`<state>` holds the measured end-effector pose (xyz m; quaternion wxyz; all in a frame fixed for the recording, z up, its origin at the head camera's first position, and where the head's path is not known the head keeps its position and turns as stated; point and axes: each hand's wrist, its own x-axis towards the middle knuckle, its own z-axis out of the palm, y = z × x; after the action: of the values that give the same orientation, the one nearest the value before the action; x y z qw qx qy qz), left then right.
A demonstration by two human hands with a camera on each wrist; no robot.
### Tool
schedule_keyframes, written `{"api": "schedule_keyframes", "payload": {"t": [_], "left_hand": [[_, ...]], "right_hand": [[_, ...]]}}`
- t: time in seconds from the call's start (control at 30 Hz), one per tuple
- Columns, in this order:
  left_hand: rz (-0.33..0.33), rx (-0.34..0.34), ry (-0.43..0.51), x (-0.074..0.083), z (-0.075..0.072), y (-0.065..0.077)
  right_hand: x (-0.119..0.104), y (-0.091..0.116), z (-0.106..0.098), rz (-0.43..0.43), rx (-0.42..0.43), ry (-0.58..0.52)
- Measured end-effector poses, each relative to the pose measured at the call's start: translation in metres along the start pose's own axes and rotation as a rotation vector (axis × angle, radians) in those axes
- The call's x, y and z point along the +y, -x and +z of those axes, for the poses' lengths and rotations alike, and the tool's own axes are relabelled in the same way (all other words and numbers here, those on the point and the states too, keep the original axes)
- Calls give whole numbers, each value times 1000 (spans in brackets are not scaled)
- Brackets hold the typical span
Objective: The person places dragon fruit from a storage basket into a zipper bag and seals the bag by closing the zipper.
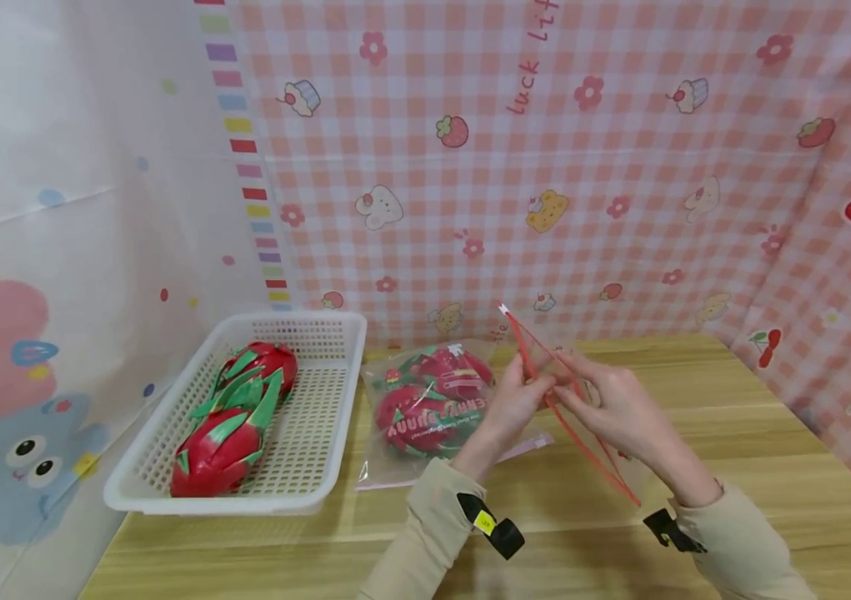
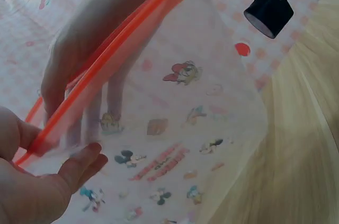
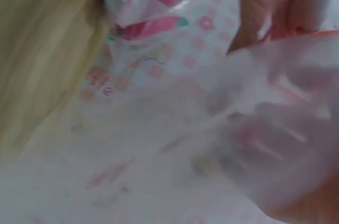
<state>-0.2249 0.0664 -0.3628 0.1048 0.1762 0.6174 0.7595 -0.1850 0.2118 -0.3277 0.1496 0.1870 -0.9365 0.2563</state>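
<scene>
A clear zip bag (image 2: 159, 128) with an orange-red rim and small cartoon prints hangs mouth open between both hands. My left hand (image 1: 511, 408) pinches the rim between thumb and fingers, as the left wrist view shows. My right hand (image 1: 613, 400) reaches in past the rim; its fairly straight fingers (image 2: 114, 97) appear through the film. A white slider tab (image 1: 503, 309) sits at the rim's far end. Behind the left hand, another printed zip bag (image 1: 387, 462) lies with red and green dragon fruits (image 1: 413, 417) inside. The right wrist view is blurred by film.
On the left stands a white perforated basket (image 1: 350, 400), with two dragon fruits (image 1: 218, 450) along its left side. The wooden table (image 1: 245, 558) meets a pink checked cloth (image 1: 425, 250) at the back and side.
</scene>
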Motion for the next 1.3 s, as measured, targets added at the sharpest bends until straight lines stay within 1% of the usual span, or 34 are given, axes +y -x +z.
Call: {"api": "schedule_keyframes", "payload": {"t": [0.07, 0.13, 0.2, 0.23, 0.3, 0.33, 0.4, 0.43, 0.47, 0.5, 0.57, 0.63, 0.7, 0.73, 0.8, 0.87, 0.93, 0.97, 1.0, 1.03, 1.13, 1.17, 1.2, 1.23, 1.3], "left_hand": [[-5, 22, -49, -1, 0, 2], [-6, 56, -143, -2, 0, 5], [8, 86, -267, -3, 0, 7], [8, 105, -354, -3, -1, 8], [-10, 148, -508, -3, -4, 11], [-23, 167, -575, -3, -6, 12], [-76, 199, -642, -2, -10, 13], [-112, 206, -659, -1, -13, 14], [-130, 203, -661, -1, -15, 15], [-134, 202, -675, 0, -17, 15], [-131, 201, -655, 0, -20, 15], [-73, 199, -638, -1, -21, 15], [-2, 212, -601, -3, -19, 16], [22, 215, -561, -4, -17, 17], [73, 197, -507, -5, -13, 19], [121, 175, -537, -6, -8, 21], [163, 155, -577, -8, -4, 22], [184, 155, -592, -9, -3, 23], [194, 165, -600, -10, -3, 23], [207, 180, -603, -10, -3, 22], [219, 249, -535, -13, -5, 20], [234, 278, -530, -14, -6, 18], [252, 312, -528, -15, -8, 17], [277, 347, -539, -16, -9, 15], [310, 415, -574, -19, -12, 13]], "right_hand": [[5, -2, 6, -3, 54, -2], [9, -5, 10, 0, 133, -7], [14, -7, 12, -19, 240, -1], [15, -9, 12, -27, 296, 15], [17, -12, 8, -16, 398, 55], [18, -13, 4, -2, 444, 85], [18, -16, -6, 64, 522, 141], [18, -17, -11, 110, 543, 167], [17, -17, -17, 154, 551, 186], [16, -17, -21, 191, 552, 199], [13, -18, -27, 258, 529, 213], [10, -17, -28, 296, 480, 194], [9, -17, -25, 317, 451, 135], [8, -16, -23, 320, 446, 102], [9, -16, -18, 323, 436, 18], [10, -15, -14, 319, 417, -51], [13, -13, -10, 301, 364, -119], [15, -13, -9, 287, 324, -149], [16, -12, -8, 268, 276, -175], [18, -10, -7, 231, 228, -188], [25, -6, -5, 112, 89, -243], [28, -5, -4, 77, 67, -268], [30, -4, -3, 49, 63, -299], [33, -3, -2, 30, 75, -333], [37, -2, 1, 31, 124, -438]]}}
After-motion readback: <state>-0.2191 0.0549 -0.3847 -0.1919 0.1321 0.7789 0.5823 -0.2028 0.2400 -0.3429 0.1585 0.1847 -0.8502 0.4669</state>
